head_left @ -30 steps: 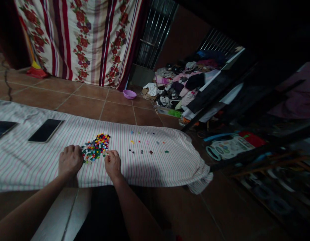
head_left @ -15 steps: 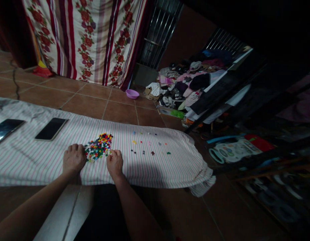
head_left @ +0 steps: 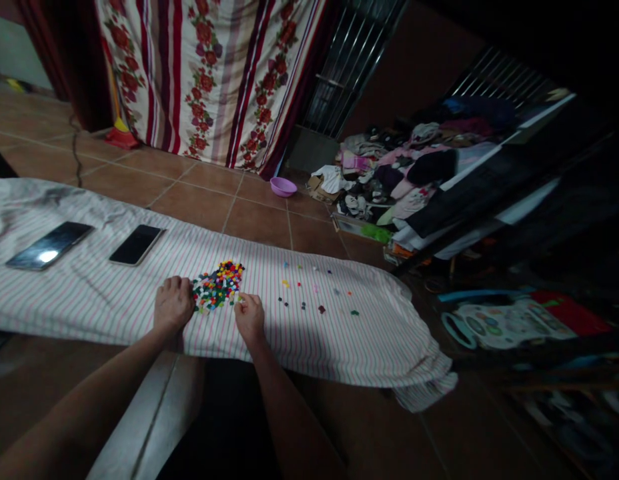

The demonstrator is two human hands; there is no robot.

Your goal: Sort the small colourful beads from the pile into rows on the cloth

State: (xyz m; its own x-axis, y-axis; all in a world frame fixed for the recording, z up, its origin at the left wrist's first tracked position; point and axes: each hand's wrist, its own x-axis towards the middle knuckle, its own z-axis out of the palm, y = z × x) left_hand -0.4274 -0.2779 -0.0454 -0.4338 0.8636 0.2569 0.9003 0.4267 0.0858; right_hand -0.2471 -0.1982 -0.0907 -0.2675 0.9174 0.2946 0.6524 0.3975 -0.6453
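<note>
A pile of tiny multicoloured pieces (head_left: 217,288) lies on the striped cloth (head_left: 309,347). My left hand (head_left: 174,303) rests flat on the cloth at the pile's left edge, its fingers loosely spread. At the pile's right edge, my right hand (head_left: 250,317) has its thumb and fingers pinched together; whatever is between them is too small to make out. Small groups of pieces sorted by colour sit in rows further right, among them yellow ones (head_left: 285,284), dark brown ones (head_left: 322,309) and green ones (head_left: 355,313).
Two phones (head_left: 50,245) (head_left: 137,244) lie on the cloth to the left. Beyond it, a purple basin (head_left: 283,187) stands on the tiled floor, near a floral curtain (head_left: 209,80) and a heap of clothes (head_left: 389,167). A dark rack fills the right side.
The whole view has shifted, so the cloth and hands appear further right. Both hands remain beside the pile, the right one still pinched.
</note>
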